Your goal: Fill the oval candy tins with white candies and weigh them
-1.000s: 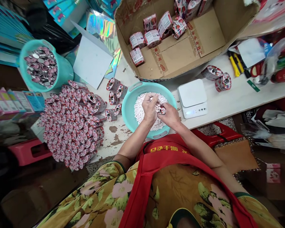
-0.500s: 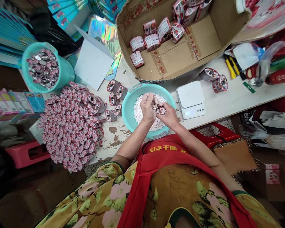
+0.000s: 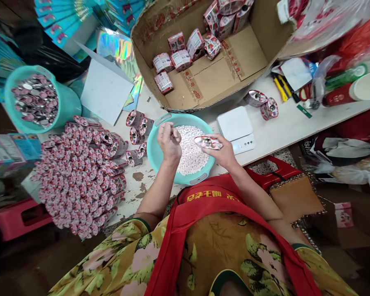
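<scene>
My right hand (image 3: 224, 151) grips a small printed container (image 3: 208, 142) with a hole in its top, tilted above the teal basin (image 3: 154, 158). Small white pellets (image 3: 191, 150), perhaps candies, fill the middle of this basin. Over the basin's left side hovers my left hand (image 3: 170, 142), its fingers curled in; whatever is inside them is hidden. Left of the basin, several similar open containers (image 3: 134, 118) stand on the table. A white scale (image 3: 236, 124) sits just right of the basin.
A big cluster of pink-topped containers (image 3: 80, 176) covers the table's left side. Behind it stands a teal bucket (image 3: 66, 105) of metallic and pink caps. A cardboard box (image 3: 234, 68) holding printed packs lies at the back. Two containers (image 3: 269, 108), a yellow cutter (image 3: 280, 88) and bottles are to the right.
My hands have moved apart: the left went left, away from the container, while the right keeps hold of it. The whole view has shifted slightly.
</scene>
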Motion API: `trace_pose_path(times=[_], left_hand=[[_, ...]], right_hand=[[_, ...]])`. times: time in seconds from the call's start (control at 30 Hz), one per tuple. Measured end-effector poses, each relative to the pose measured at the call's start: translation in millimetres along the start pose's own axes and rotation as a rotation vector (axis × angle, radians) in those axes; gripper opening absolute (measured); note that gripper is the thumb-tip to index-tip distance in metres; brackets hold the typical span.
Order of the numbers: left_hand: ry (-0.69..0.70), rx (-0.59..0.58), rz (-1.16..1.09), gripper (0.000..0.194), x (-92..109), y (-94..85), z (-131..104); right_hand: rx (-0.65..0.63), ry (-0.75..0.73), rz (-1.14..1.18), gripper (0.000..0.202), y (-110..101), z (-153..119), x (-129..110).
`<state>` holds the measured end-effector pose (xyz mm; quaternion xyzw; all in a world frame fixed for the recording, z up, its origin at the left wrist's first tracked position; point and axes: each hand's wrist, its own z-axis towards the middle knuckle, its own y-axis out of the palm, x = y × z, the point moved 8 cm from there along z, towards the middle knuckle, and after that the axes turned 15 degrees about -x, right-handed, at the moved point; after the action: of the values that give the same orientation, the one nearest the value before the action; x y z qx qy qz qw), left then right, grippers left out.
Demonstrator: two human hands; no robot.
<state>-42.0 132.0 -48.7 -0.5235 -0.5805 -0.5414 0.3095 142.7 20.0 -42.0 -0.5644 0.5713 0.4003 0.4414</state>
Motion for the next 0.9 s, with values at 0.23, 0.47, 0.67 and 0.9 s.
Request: trace_pose_path(times=[0.23,0.47,0.67,0.9], left_hand=[[-0.079,-0.455,0.936,0.024,-104,26.4,-16],[-0.171,-0.724,1.32,0.036,-135,38.7,-57],[-0.32,-0.656,1.15,0.026,-133,14.3,-72],[-0.636,-0.262,0.239,0.031,-137,-20.6,-55]], right_hand=[[0.384,0.05,-0.11,0.054,-118,13,56],[0.457,0.088,-0.379,0.057,-150,25,77],[0.648,0.072,-0.464,0.041,-175,-15,54],[0.536,-0.116,-0.656,0.035,-163,37,-36]])
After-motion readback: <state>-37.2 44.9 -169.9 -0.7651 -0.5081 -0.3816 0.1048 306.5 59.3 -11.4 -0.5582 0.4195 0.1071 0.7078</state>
